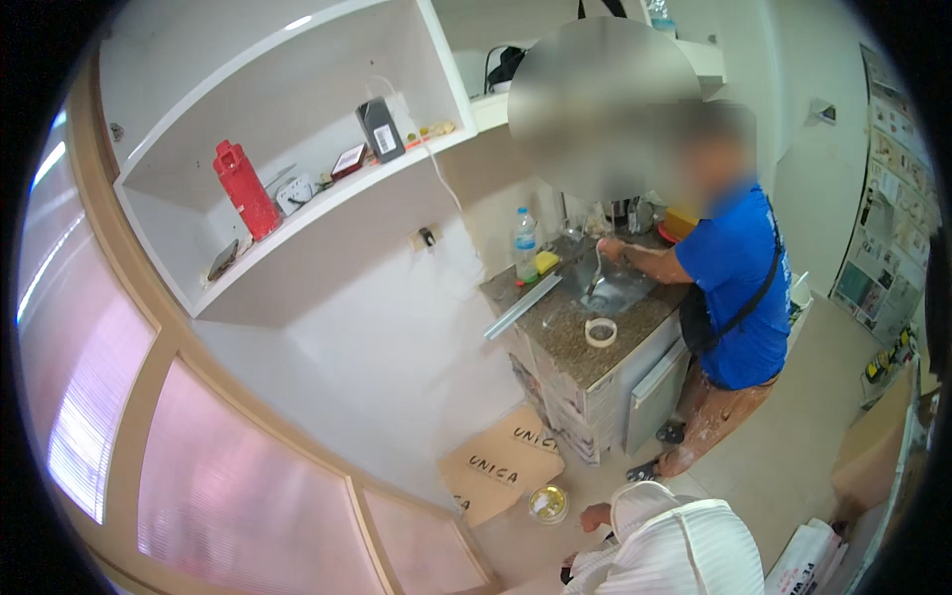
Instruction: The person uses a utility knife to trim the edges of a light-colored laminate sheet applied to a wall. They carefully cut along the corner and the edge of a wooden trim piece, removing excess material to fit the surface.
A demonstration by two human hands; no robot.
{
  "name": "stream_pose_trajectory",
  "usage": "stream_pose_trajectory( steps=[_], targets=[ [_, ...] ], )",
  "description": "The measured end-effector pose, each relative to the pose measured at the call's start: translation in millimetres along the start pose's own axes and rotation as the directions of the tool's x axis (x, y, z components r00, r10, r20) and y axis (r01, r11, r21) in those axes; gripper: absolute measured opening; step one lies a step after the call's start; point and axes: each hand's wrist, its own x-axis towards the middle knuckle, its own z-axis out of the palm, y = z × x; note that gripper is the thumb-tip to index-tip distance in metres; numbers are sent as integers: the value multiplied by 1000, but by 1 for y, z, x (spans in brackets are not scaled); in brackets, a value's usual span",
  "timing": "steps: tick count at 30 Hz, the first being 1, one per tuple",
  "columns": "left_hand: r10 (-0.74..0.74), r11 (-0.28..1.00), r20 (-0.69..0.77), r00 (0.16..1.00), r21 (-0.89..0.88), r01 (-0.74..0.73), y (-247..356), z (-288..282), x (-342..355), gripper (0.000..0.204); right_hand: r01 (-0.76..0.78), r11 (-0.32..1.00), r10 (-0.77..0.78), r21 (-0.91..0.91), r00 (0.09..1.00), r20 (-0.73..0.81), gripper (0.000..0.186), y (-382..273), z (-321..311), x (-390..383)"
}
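Neither my left hand nor my right hand is in view. At the stone counter (pixel 568 349), a person in a blue T-shirt (pixel 739 288) leans over the sink (pixel 623 290). That person's hand (pixel 610 249) holds a thin pale tool, whose kind I cannot make out, over the basin. By the lower edge, someone in a white ribbed top (pixel 684 545) is bent low, seen from above. A brown patch, perhaps a hand, shows beside the white top, near a clear tub (pixel 548 504) with something yellow in it on the floor.
On the counter are a tape roll (pixel 600 332), a metal strip (pixel 523 306), a water bottle (pixel 525 244) and a yellow sponge (pixel 546 261). A white shelf (pixel 327 196) holds a red flask (pixel 246 190) and a dark box (pixel 381 129). Cardboard (pixel 496 466) lies on the floor.
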Motion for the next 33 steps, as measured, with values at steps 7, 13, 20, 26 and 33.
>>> stream_pose_trajectory(
  steps=[7, 13, 20, 26, 33],
  targets=[
    [321, 888, -675, 665, -30, -459, 68, -54, 14, 67, 255, 913, -213, -319, 964, 161, 43, -57, -17, 112],
    [442, 738, -731, 520, -32, -674, 229, -51, -19, 84, 280, 921, -271, -272, 960, 68, 67, -57, 3, 165],
    [542, 723, -726, 424, 145, -675, 207, -80, -16, 57, 287, 873, -233, -394, 956, 181, 61, -160, 6, 206],
    [-11, 931, -646, 763, -284, -228, 31, -166, -4, 39, 444, 736, -308, -511, 892, 332, 57, -367, 18, 207],
    [-177, 856, -743, 645, -440, -272, -74, -243, -20, 32, 507, 694, -327, -511, 854, 404, 52, -532, 65, 200]
  ],
)
